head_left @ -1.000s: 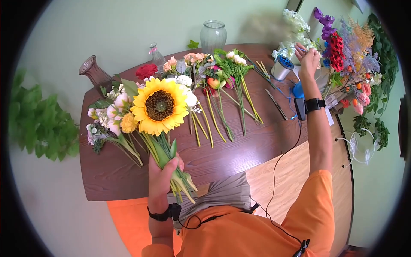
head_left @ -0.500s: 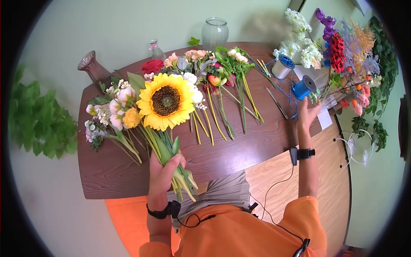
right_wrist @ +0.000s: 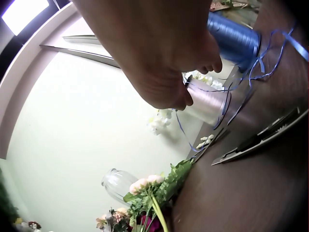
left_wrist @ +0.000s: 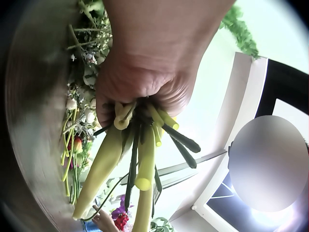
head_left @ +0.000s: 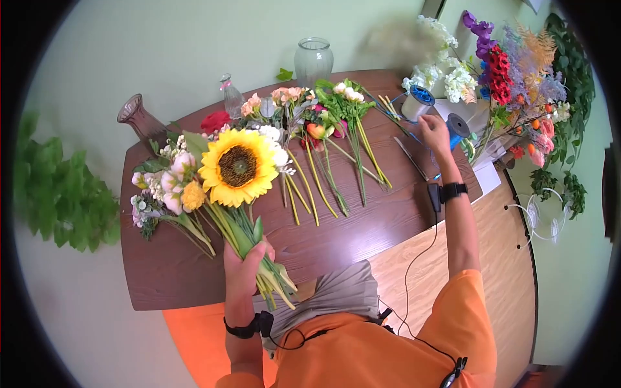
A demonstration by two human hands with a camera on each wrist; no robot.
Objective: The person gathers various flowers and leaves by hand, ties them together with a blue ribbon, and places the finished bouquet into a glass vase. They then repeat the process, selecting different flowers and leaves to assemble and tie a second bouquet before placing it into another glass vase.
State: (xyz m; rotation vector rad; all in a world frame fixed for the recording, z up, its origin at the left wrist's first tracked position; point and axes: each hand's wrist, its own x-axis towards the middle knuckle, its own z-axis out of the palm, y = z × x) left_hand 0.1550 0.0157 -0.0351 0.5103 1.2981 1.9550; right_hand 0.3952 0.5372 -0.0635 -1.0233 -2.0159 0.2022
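Note:
My left hand [head_left: 246, 260] grips a bunch of stems [left_wrist: 104, 166] topped by a large yellow sunflower [head_left: 238, 167], held up over the table's front edge. The cut stem ends stick out below the fist. Over the right part of the table, my right hand [head_left: 435, 134] has its fingers curled, with a thin blue ribbon [right_wrist: 181, 126] running from the fingertips. Just beside it stands a blue ribbon spool [head_left: 458, 131]. Behind the fingers is a pale, silvery spool [right_wrist: 205, 102] with blue strands at its top.
Several loose flower stems [head_left: 310, 191] lie mid-table, and pink-white flowers [head_left: 174, 174] at the left. A slim metal cutting tool [head_left: 411, 158] lies near the right hand. Glass vases [head_left: 314, 61] stand along the back edge. Tall mixed flowers [head_left: 501, 71] fill the far right.
My right hand came down from the far right to the blue spool, then shifted left beside it. The blue spool now stands upright. My left hand keeps its grip on the sunflower bunch.

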